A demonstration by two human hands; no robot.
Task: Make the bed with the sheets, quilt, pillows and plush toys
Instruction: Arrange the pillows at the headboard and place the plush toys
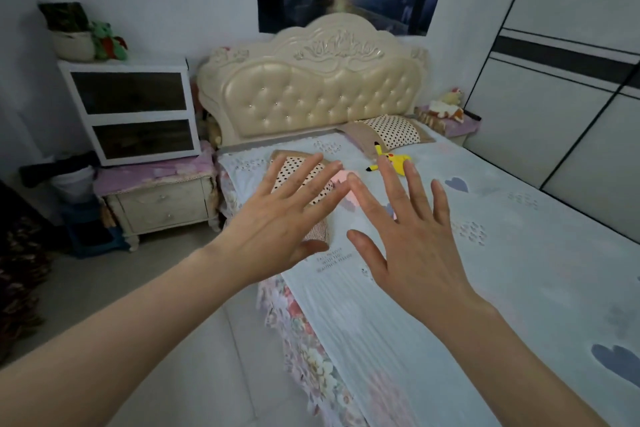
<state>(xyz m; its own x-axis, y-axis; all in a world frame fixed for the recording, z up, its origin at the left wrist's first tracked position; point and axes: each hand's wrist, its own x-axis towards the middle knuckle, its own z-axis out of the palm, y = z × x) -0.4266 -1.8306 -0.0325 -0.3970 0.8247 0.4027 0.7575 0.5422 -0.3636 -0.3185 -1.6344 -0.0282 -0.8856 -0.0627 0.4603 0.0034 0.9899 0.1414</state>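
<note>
**Empty hands over a nearly made bed**

Left hand and right hand, fingers spread, grasp nothing above the quilt. One polka-dot pillow sits against the headboard, with the Pikachu plush toy just before it. The second pillow lies askew farther off and likely needs squaring next.

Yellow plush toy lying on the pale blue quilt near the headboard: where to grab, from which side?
Grip the yellow plush toy round its thick middle, coming down from above. It lies flat on the pale blue quilt, top side free; its thin tail and ears would likely let it dangle.
</note>
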